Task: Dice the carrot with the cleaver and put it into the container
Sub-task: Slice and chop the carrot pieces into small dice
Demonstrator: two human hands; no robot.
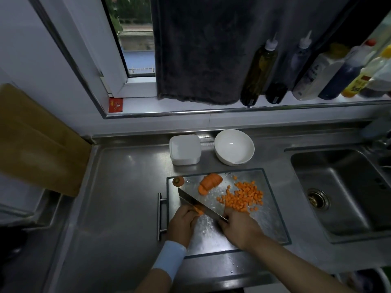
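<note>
Carrot piece [198, 210] at left grip [182, 223] fingertips | cleaver [201, 205] in right grip [239, 228]

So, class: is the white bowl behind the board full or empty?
Empty: the white bowl shows a bare inside; the diced carrot lies on the board.

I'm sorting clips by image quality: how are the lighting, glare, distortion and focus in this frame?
Head view: dim, bluish daylight from the window; glare on the wet cutting board and counter; wide-angle bending curves the sill; bottles at far right look smeared; the cleaver in the right hand, the carrot piece under the left hand and the diced carrot read clearly.
</note>
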